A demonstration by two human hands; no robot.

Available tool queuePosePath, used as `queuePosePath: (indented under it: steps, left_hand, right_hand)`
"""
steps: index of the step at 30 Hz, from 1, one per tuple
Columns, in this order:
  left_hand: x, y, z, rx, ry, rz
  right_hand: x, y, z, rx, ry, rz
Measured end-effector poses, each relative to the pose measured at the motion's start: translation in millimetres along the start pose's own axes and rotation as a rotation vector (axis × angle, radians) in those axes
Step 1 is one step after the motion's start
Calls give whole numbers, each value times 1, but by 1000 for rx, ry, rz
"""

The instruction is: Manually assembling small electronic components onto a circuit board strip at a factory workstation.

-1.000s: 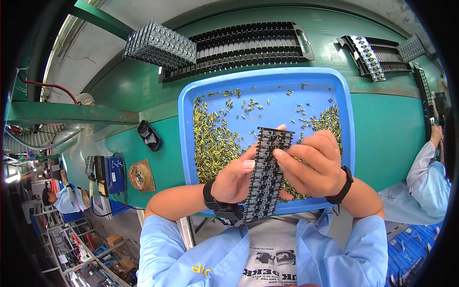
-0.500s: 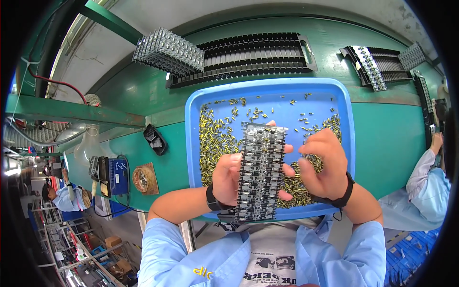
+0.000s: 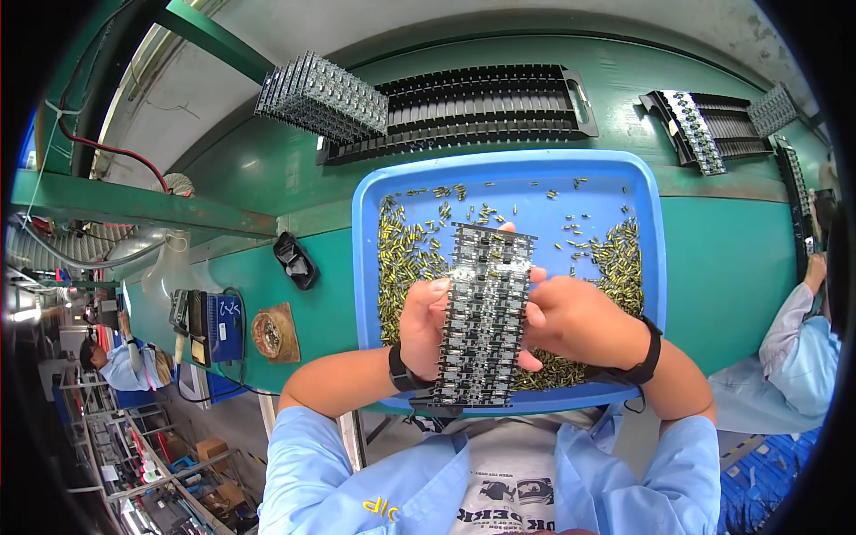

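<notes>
My left hand (image 3: 421, 328) grips a circuit board panel (image 3: 486, 321), a long sheet packed with rows of black and silver parts. Its thumb lies on the left edge, and fingertips show past the right edge. At the panel's right side is my right hand (image 3: 596, 323), fingers curled together and tips close to the board. Whatever those fingers pinch, if anything, is hidden. Under both hands stands a blue plastic tray (image 3: 662, 259) with many small black and yellow cylindrical parts (image 3: 406, 245), which look like capacitors, heaped along its sides.
Behind the tray, a black slotted rack (image 3: 473, 102) carries upright board panels (image 3: 325, 98) at its left end. Another rack (image 3: 727, 129) stands far right, near a co-worker's sleeve (image 3: 785, 330). To the left are a black holder (image 3: 294, 260), a round brownish dish (image 3: 275, 333) and a blue device (image 3: 223, 328).
My right hand has moved left and down from above the tray's right side to the panel's edge, and its fingers have drawn closer together. The left hand still holds the panel.
</notes>
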State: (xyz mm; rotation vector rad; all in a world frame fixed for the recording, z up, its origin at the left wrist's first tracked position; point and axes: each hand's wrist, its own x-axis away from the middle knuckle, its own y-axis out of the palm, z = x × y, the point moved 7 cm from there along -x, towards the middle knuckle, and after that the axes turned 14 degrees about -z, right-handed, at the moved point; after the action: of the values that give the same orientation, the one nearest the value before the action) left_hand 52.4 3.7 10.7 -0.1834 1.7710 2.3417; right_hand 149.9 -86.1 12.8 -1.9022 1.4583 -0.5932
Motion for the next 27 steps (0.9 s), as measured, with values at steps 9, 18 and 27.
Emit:
queuePosePath:
  steps: [9,18,27]
  left_hand:
    - [0,-2,-1,2,17,40]
    - [1,1,-6,-25,-39,93]
    - [8,-5,-19,1,-111,144]
  right_hand:
    - [24,-42,29,-789,159,583]
    - [24,-47,25,-649,113,554]
    - [18,-48,-2,-286,1,549]
